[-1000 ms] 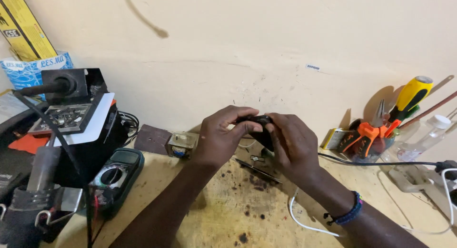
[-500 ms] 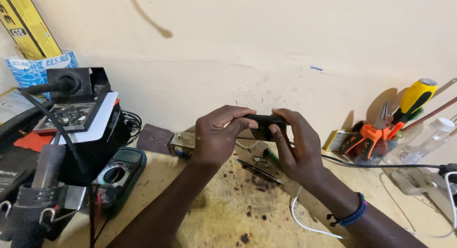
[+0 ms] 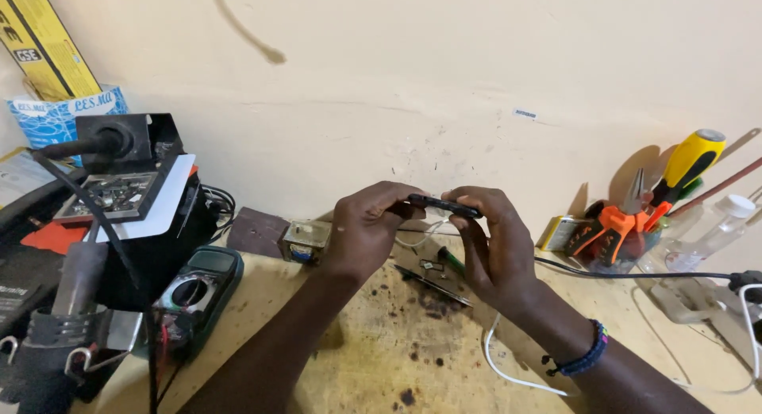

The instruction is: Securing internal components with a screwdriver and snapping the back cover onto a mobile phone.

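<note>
- At the far left we see a black soldering station point(image 3: 127, 200) with a dark cable looping over it, and a grey-handled tool point(image 3: 75, 283) in a black holder in front of it.
- Just to the right, a green multimeter point(image 3: 194, 291) lies on the stained tabletop point(image 3: 381, 366), with a small metal-cased part point(image 3: 305, 241) beyond it near the wall.
- Our left hand point(image 3: 369, 227) is raised above the tabletop, forearm coming up from the lower edge, fingers curled and pinched shut on the left end of a thin black device point(image 3: 444, 205).
- The thin black device is held edge-on and roughly level between both hands, in the air over the middle of the tabletop, touching nothing else.
- Below it a small circuit board point(image 3: 432, 283) lies flat on the tabletop, with a white wire point(image 3: 508, 366) trailing beside it.
- Our right hand point(image 3: 496, 247) stands upright, palm facing left, thumb and fingertips clamped on the device's right end; a beaded bracelet point(image 3: 575, 358) circles the wrist.
- Further right, orange-handled pliers point(image 3: 607, 223) and a yellow-handled screwdriver point(image 3: 686, 164) stand in a holder by the wall, with a clear bottle point(image 3: 710, 231) beside them.
</note>
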